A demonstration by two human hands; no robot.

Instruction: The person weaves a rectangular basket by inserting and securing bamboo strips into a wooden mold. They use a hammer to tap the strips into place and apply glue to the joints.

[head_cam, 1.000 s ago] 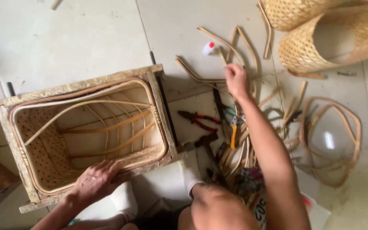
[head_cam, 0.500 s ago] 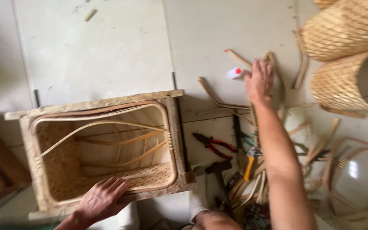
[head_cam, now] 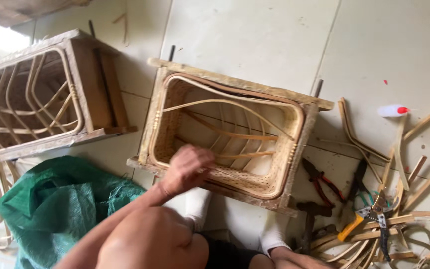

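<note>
Left hand [head_cam: 187, 167] rested on the near rim of the rattan basket frame [head_cam: 230, 137], fingers curled loosely over the woven edge at frame centre; whether they actually pinched a strand could not be told. Right hand was out of view, only a bit of that arm showing at the lower right edge. Basket frame sat inside its wooden mould on the tiled floor [head_cam: 255, 35], mouth up, directly ahead of the left hand and above the person's white-socked feet [head_cam: 196, 206]. Half a second before, the right hand had been stretched out over the heap of cane strips near the small white bottle with red cap [head_cam: 391, 110]; by now it had left the frame, and the view had swung left, bringing a second wooden mould with bent cane ribs [head_cam: 36, 97] into the upper left and a green mesh sack [head_cam: 60, 204] into the lower left. Left forearm ran up from the lower left, wrist slightly bent, knuckles toward the camera. Red-handled pliers [head_cam: 322, 182] and yellow-handled cutters [head_cam: 362, 219] lay among cane strips [head_cam: 424, 149] at the right.
</note>
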